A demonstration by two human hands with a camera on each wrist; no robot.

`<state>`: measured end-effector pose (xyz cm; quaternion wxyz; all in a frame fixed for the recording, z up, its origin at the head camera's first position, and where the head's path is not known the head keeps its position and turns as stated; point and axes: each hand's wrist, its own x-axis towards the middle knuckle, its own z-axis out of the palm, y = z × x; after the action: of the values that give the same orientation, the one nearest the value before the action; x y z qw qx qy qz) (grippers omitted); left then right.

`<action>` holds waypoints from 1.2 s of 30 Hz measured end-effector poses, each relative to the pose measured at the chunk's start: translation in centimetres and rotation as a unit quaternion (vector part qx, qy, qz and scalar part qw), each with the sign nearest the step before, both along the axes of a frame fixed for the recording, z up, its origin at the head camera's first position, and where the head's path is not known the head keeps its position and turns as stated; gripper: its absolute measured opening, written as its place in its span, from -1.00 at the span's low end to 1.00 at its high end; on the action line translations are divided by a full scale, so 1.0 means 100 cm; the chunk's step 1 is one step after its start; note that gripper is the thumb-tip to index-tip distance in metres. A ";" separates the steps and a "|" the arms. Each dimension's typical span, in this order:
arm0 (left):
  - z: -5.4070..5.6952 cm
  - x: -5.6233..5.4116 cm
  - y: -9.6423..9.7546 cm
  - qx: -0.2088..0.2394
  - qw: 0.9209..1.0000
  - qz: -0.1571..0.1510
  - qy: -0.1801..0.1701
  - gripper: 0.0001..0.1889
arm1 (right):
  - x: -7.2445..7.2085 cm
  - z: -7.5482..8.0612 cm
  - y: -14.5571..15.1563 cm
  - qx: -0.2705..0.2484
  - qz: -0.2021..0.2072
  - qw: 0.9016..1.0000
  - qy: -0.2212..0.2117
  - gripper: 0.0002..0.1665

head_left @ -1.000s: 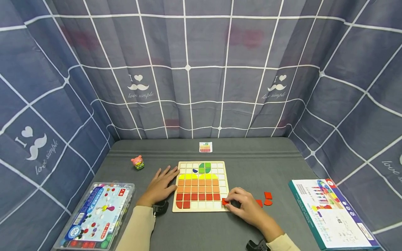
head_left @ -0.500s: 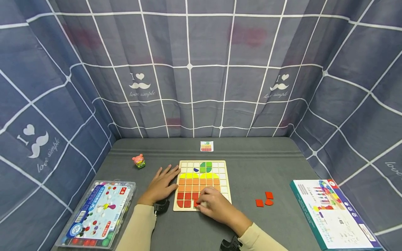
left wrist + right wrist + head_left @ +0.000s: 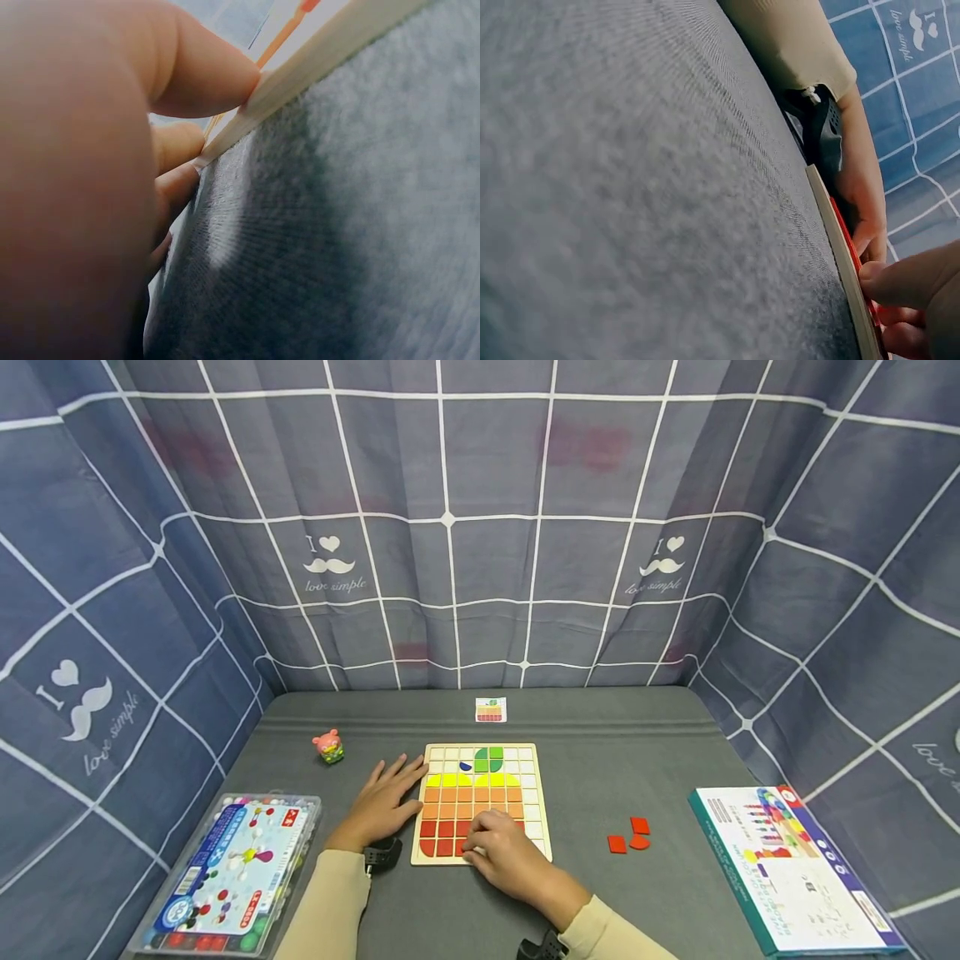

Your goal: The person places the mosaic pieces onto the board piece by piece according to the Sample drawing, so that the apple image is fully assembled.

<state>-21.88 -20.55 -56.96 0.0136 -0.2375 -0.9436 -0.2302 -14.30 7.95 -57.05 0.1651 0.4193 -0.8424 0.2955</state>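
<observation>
A wooden grid board (image 3: 543,827) lies flat, holding rows of red, orange and yellow tiles with green ones and a small blue one above. My left hand (image 3: 381,806) lies along its left side, fingers extended; in the left wrist view the thumb (image 3: 214,71) and fingertips touch the board's edge (image 3: 289,88). Over the bottom row, my right hand (image 3: 510,856) pinches a red tile (image 3: 460,848), mostly covered by the fingers in the head view. In the right wrist view its thumb (image 3: 896,283) and fingers meet at the red tile on the board.
Several loose red tiles (image 3: 617,844) lie right of the board. A small pattern card (image 3: 491,710) is behind it. A pig figurine (image 3: 328,747) and a clear plastic case (image 3: 232,872) stand at left, a flat box (image 3: 795,872) at right. Checked curtains surround the table.
My right hand has moved left from the board's right edge with a red tile to the bottom row's third column. The left hand stays in place.
</observation>
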 end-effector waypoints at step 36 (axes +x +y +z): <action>-0.004 -0.001 -0.001 0.000 1.000 0.001 0.001 -0.26 | 0.029 -0.004 0.209 -0.046 -0.099 0.994 0.004 -0.51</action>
<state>-22.02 -20.64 -57.33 0.0145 -0.2366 -0.9439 -0.2299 -11.40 28.88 -57.43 0.2159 0.3271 -0.8644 0.3149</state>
